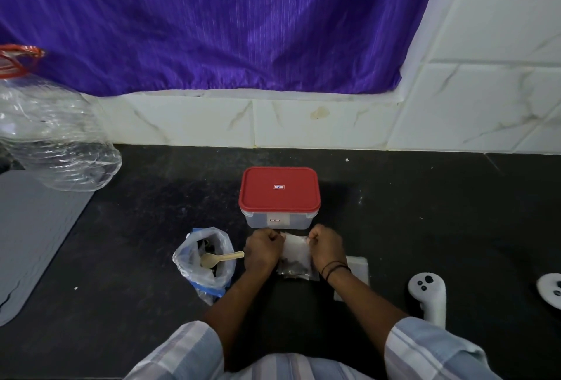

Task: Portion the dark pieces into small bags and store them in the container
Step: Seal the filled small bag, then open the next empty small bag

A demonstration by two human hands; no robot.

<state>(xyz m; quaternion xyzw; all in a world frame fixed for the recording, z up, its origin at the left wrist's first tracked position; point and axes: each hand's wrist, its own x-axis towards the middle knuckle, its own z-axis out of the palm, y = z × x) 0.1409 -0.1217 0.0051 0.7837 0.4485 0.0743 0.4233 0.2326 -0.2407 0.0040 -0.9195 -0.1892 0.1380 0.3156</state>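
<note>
A small clear bag (pixel 297 258) with dark pieces in its bottom stands on the black counter between my hands. My left hand (pixel 263 250) grips its top left edge and my right hand (pixel 326 247) grips its top right edge, fingers curled. Just behind the hands stands the clear container (pixel 277 219) with its red lid (pixel 279 188) on. To the left a larger plastic bag (pixel 206 261) holds more dark pieces, with a wooden spoon (pixel 220 258) lying in its mouth. A flat stack of small bags (pixel 358 267) lies under my right wrist.
A big clear plastic jar (pixel 54 137) with a red rim lies at the far left beside a grey mat (pixel 33 237). Two white controllers (pixel 428 291) rest at the right. White tiles and a purple curtain (pixel 212 21) back the black counter (pixel 425 212).
</note>
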